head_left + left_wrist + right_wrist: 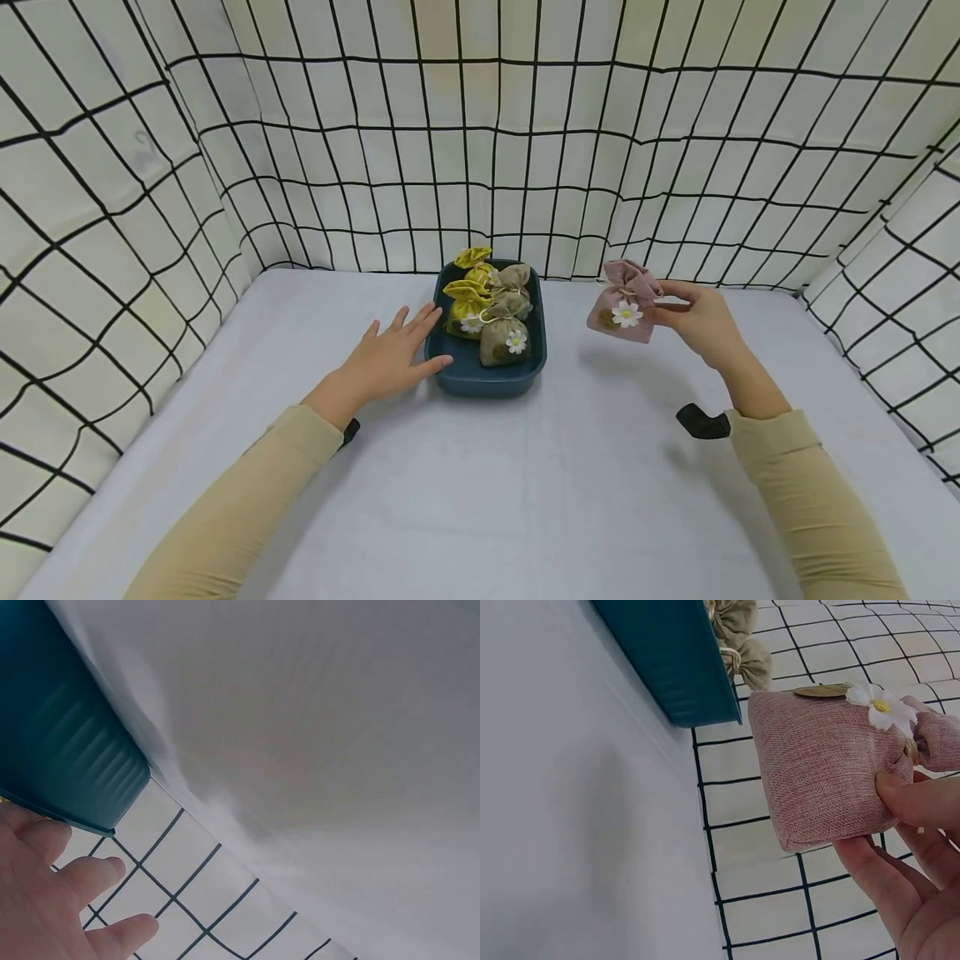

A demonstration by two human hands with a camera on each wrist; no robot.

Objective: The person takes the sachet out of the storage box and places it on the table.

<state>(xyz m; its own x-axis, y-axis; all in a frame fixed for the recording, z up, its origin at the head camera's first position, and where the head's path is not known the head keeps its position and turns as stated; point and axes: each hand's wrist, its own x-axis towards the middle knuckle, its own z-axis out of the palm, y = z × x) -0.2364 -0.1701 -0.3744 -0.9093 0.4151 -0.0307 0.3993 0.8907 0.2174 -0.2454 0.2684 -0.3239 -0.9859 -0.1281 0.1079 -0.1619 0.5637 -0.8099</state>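
My right hand [699, 321] pinches a pink drawstring pouch [624, 302] with a white daisy on its front, held up off the table to the right of a dark teal basin [486, 385]. In the right wrist view the thumb and fingers grip the pink pouch [825, 772] near its tied neck. Fingers spread, my left hand [386, 358] is at the basin's left rim. Inside the basin stand two yellow pouches [467, 302] on the left and two grey-brown pouches [505, 333] on the right, at least two with daisies. The left wrist view shows the basin's ribbed outer wall [82, 742].
A white cloth [480, 500] covers the table. White walls with a black grid [517, 158] rise behind it and at both sides. A black wrist-worn piece [703, 422] juts from the right sleeve cuff.
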